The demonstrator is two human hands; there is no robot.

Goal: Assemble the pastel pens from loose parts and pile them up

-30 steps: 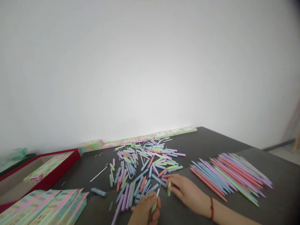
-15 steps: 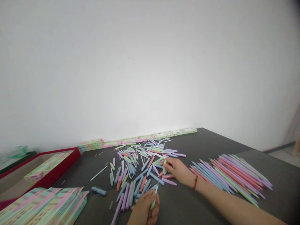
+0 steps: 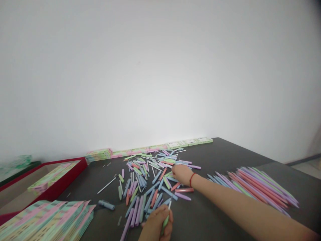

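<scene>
Low in the view, my left hand [image 3: 157,223] is wrapped round a light green pen barrel [image 3: 165,221], with a thin white refill [image 3: 170,205] sticking up out of it. My right hand [image 3: 182,174] reaches forward over the pile of loose pen parts [image 3: 140,180]. Its fingers are bent together at the pile near some white refills, and whatever they pinch is hidden. A short green pen part [image 3: 166,182] lies just below and left of that hand. Beneath it are an orange barrel [image 3: 184,190] and a purple one [image 3: 183,196].
A bundle of pastel pens [image 3: 260,187] lies on the dark table [image 3: 205,214] at right, partly behind my forearm. At left are stacked printed packs [image 3: 50,221] and a red-rimmed box [image 3: 80,167]. Flat cartons [image 3: 140,150] line the white wall.
My right hand has moved forward and left, deeper over the pile. The green pen part it held now lies among the others. My left hand keeps the green barrel nearly in place.
</scene>
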